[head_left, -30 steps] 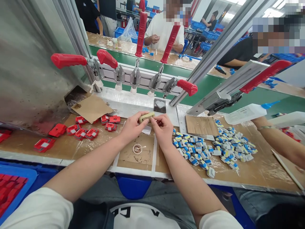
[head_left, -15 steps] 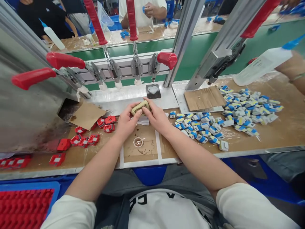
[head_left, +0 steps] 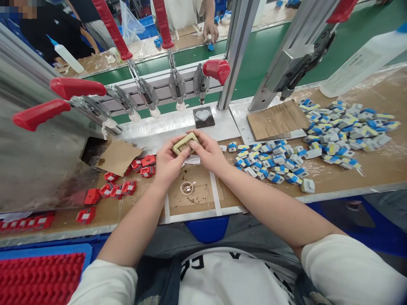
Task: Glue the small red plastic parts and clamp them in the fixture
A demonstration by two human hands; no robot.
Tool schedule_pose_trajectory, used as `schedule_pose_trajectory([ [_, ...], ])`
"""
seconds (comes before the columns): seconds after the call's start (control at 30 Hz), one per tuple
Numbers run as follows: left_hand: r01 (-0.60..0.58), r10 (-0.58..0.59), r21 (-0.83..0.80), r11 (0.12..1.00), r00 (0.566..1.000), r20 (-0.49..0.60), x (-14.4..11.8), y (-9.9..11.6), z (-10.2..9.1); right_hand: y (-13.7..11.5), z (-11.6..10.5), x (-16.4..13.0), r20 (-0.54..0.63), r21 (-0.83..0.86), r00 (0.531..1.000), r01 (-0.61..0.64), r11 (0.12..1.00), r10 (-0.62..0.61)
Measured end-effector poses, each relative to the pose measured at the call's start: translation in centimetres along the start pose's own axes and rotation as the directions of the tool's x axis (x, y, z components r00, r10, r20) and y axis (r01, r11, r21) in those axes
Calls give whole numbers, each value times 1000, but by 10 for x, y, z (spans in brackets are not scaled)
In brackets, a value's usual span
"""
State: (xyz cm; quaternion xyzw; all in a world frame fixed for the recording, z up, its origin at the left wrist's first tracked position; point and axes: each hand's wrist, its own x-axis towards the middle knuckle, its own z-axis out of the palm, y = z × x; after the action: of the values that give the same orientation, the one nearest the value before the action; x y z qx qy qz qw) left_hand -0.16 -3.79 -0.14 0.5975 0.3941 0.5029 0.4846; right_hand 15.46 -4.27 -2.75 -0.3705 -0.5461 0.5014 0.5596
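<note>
Between both hands, above the bench's middle, is a tan rectangular frame-like block (head_left: 185,143) with a hollow centre. My left hand (head_left: 171,157) grips its left end, thumb on the near side. My right hand (head_left: 206,150) is closed on the right end, its thumb pressing at the hollow; whatever lies inside the hollow is too small to make out. Just beyond the hands, a dark square plate with a pale heart shape (head_left: 204,116) rests on the metal ledge. A small round cup with a thin stick (head_left: 187,187) stands on the cardboard nearer my body.
Red-handled toggle clamps (head_left: 179,97) line a rail ahead. Red pieces (head_left: 117,190) lie left; a heap of blue, white and yellow pieces (head_left: 276,163) lies right. A white bottle (head_left: 362,63) leans at right. A red-filled blue crate (head_left: 89,250) sits lower left. Another person's hand (head_left: 210,31) works opposite.
The tan block has tilted so its hollow face shows more towards me, still held in both hands. Across the bench, the other person's hand has lowered to the table with a blue piece.
</note>
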Motion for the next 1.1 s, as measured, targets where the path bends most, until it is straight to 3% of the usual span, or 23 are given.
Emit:
schedule_pose_trajectory([
  [0.13,-10,11,20,1000,1000,-23,0,-3,2,2,3,0,-43,21,999,-20,1000,21],
  [0.23,29,-31,-44,999,999,-35,3,-7,3,6,0,4,-63,-73,998,24,997,-29],
  [0.43,184,-184,-143,972,983,14,11,-10,-6,9,-11,10,87,-321,994,94,942,-69],
  [0.57,176,-178,-163,971,984,0,9,-9,-7,0,-13,6,143,-406,986,137,903,-85],
  [0.9,108,-112,-134,985,994,-19,7,-15,-5,-6,-3,-4,73,-488,982,185,853,-171],
  [1.1,121,-121,-41,992,993,-3,7,-13,-6,-7,-12,-1,140,-529,986,156,834,-95],
])
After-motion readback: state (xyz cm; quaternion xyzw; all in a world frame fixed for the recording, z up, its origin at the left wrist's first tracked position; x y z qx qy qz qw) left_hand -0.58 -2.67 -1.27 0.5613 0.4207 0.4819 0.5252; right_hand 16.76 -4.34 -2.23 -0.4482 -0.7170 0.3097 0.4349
